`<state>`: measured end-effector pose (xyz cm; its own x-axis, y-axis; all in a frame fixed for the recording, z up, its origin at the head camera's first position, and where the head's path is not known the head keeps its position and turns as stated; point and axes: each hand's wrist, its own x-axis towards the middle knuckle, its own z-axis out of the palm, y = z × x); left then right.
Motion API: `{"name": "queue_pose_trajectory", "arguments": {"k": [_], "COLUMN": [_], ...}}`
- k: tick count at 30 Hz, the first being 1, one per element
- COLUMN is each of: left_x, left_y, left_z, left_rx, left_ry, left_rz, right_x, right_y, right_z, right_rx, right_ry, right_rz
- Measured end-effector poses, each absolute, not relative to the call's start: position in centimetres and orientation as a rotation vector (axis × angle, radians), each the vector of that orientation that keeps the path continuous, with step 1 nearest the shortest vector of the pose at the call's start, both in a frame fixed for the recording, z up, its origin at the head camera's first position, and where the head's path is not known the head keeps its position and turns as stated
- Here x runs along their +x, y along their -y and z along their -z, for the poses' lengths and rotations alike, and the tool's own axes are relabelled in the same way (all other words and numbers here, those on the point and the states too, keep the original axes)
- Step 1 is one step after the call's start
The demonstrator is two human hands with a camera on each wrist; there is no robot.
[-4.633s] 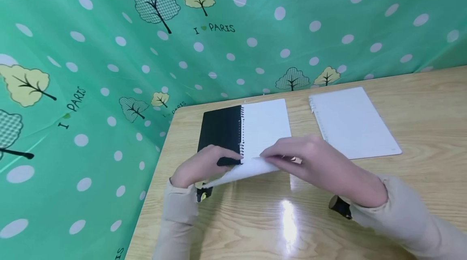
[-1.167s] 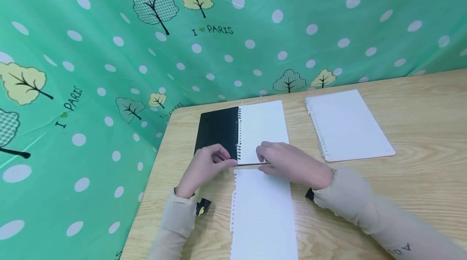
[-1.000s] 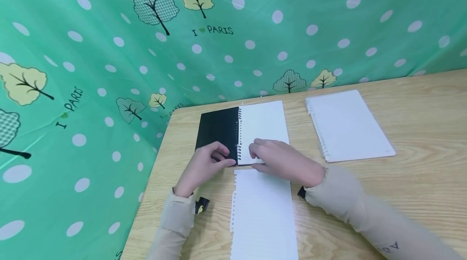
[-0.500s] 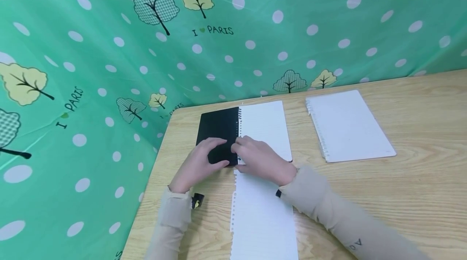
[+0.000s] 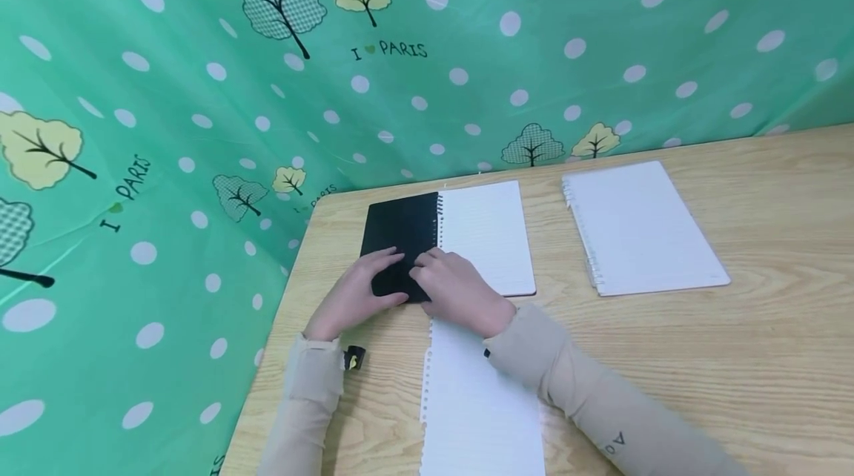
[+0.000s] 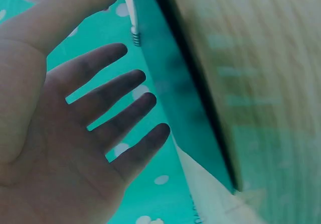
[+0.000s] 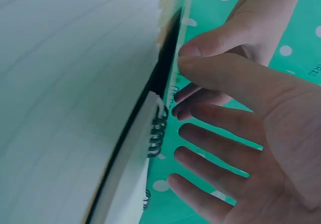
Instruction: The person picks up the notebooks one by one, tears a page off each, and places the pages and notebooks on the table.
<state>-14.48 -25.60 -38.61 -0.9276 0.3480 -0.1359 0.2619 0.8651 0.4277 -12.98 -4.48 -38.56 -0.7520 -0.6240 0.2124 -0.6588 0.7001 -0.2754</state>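
A spiral notebook lies open, its black cover [image 5: 403,220] on the left and a lined white page [image 5: 483,235] on the right. My left hand [image 5: 353,294] spreads over the cover's lower left, thumb at the bottom edge. Fingertips of my right hand [image 5: 460,291] rest on the cover beside the coil [image 5: 439,205], its lower part hidden behind that hand. Neither hand grips anything. In the right wrist view, the thumb [image 7: 220,76] reaches the other hand's thumb near the cover edge. A torn-out lined sheet [image 5: 480,417] with a ragged punched left edge lies below the notebook, partly under my right forearm.
A second spiral notebook [image 5: 647,227], showing a blank white face, lies to the right on the wooden table [image 5: 754,357]. A green dotted cloth [image 5: 454,46] hangs behind the table and along its left side. Small black devices [image 5: 354,357] sit at the wrists.
The torn sheet, lifted in both hands earliest, now lies flat below the notebook. My right hand has slid left from the white page onto the black cover; my left hand has shifted slightly left.
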Motion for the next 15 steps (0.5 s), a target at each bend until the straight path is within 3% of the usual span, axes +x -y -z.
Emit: {"name": "queue_pose_trajectory", "arguments": {"k": [15], "left_x": [-14.7], "left_y": [26.2], "left_z": [39.2], "left_rx": [0.460], "left_ry": [-2.732], "left_rz": [-0.540], "right_x": [-13.0], "right_y": [4.1], "right_z": [39.6], "right_rx": [1.014], "right_ry": [2.851], "right_rz": [-0.530]}}
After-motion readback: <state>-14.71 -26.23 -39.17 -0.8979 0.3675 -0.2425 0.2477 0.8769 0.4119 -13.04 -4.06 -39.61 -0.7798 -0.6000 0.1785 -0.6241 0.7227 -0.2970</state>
